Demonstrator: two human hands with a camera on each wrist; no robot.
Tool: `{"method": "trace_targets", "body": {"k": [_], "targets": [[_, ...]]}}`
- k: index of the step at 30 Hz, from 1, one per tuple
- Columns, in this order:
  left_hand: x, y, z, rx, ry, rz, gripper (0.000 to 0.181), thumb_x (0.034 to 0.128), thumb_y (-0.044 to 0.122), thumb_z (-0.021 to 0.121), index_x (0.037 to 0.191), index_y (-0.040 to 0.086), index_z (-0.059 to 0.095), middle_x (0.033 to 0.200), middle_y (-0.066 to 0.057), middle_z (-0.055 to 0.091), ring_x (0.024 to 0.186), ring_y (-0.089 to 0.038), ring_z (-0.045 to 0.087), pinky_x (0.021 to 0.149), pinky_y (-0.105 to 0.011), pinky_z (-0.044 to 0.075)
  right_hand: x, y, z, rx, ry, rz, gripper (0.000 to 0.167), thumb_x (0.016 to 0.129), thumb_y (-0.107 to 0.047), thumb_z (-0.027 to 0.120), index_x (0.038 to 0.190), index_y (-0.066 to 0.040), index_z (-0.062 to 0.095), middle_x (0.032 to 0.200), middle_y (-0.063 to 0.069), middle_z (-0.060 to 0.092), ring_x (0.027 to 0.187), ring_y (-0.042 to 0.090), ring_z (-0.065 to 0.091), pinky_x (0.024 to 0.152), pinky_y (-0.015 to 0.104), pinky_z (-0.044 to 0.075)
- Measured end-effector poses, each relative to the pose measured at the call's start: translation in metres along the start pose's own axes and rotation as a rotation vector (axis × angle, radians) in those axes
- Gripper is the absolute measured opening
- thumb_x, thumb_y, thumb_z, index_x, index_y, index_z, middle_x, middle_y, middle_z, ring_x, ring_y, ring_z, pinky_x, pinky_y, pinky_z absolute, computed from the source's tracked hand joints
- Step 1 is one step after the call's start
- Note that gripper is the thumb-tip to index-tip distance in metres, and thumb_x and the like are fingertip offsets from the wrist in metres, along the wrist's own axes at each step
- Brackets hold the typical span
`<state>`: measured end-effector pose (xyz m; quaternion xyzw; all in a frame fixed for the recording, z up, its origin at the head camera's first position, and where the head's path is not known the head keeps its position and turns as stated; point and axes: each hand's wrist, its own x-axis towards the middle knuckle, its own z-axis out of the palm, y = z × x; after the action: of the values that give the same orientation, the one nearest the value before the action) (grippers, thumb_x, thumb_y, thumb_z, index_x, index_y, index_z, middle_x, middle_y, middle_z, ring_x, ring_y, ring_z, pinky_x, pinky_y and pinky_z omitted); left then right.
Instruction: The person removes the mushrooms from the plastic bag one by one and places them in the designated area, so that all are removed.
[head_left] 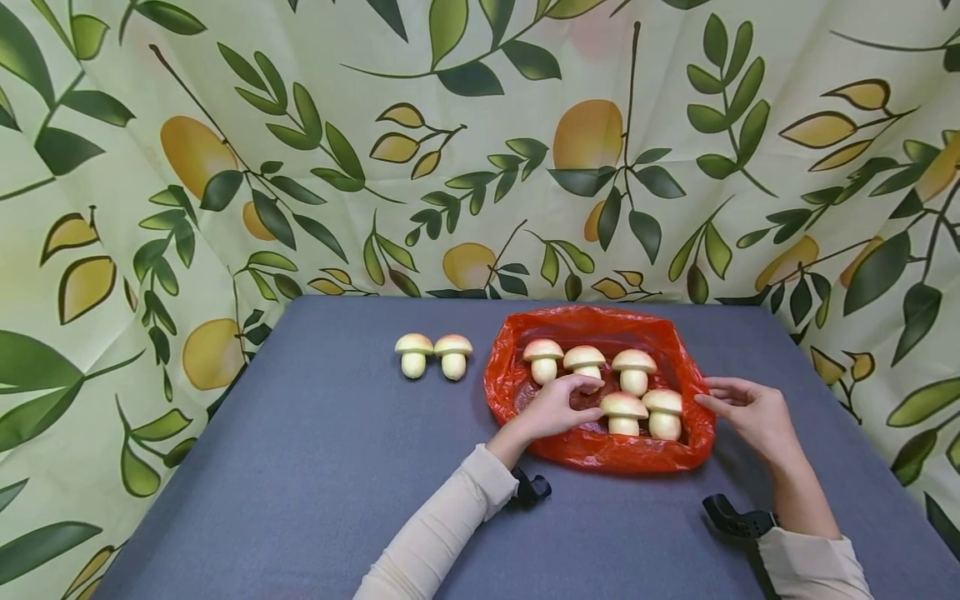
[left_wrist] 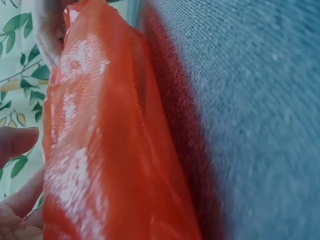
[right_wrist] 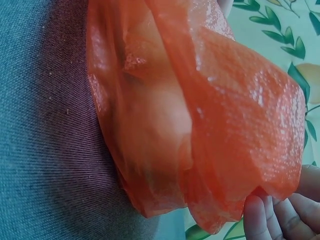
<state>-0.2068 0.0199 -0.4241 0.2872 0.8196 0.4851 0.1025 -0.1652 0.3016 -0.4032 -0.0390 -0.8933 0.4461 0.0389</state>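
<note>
A red plastic bag (head_left: 600,457) lies spread wide, with several toy mushrooms (head_left: 633,371) standing inside. My left hand (head_left: 553,408) reaches over its near left side, thumb and fingers apart with nothing between them, close to the mushrooms. The left wrist view has the bag's side (left_wrist: 115,140) beside that hand (left_wrist: 20,200). At the right rim, my right hand (head_left: 757,417) pinches the plastic between thumb and fingers. The right wrist view shows the same hand (right_wrist: 282,215) at the edge of the bag (right_wrist: 240,125), hiding part of the grip.
Two more mushrooms (head_left: 412,356) (head_left: 453,357) stand side by side on the grey-blue table (head_left: 300,467), left of the bag. Behind the table hangs a cloth (head_left: 510,108) printed with leaves and fruit. A dark wrist strap mount (head_left: 738,521) is on the right wrist.
</note>
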Motion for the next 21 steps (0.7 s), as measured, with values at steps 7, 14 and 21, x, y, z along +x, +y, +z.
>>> {"method": "trace_targets", "body": {"k": [7,14,21], "targets": [[0.008,0.002,0.008,0.072,0.000,-0.030,0.044,0.0872,0.017,0.071,0.129,0.005,0.060,0.127,-0.011,0.065,0.120,-0.023,0.061,0.105,-0.030,0.048,0.000,-0.001,0.000,-0.015,-0.004,0.010,0.056,0.087,-0.032,0.070,0.120,0.012,0.060,0.073,-0.033,0.058,0.067,-0.012,0.056,0.060,0.017,0.053],[0.016,0.002,0.017,0.168,-0.009,-0.038,0.047,0.0868,0.022,0.071,0.130,0.008,0.060,0.128,-0.005,0.066,0.117,-0.015,0.062,0.100,-0.019,0.047,0.000,0.000,0.000,-0.018,0.001,0.014,0.052,0.088,-0.028,0.070,0.120,0.012,0.060,0.070,-0.036,0.055,0.067,-0.012,0.056,0.060,0.017,0.053],[0.022,0.004,0.026,0.233,-0.043,-0.032,0.050,0.0868,0.025,0.071,0.132,0.009,0.058,0.125,-0.007,0.067,0.108,-0.012,0.063,0.093,-0.013,0.046,0.000,0.000,0.000,-0.023,-0.007,0.025,0.053,0.088,-0.029,0.070,0.121,0.011,0.060,0.071,-0.035,0.056,0.067,-0.012,0.056,0.060,0.017,0.053]]}}
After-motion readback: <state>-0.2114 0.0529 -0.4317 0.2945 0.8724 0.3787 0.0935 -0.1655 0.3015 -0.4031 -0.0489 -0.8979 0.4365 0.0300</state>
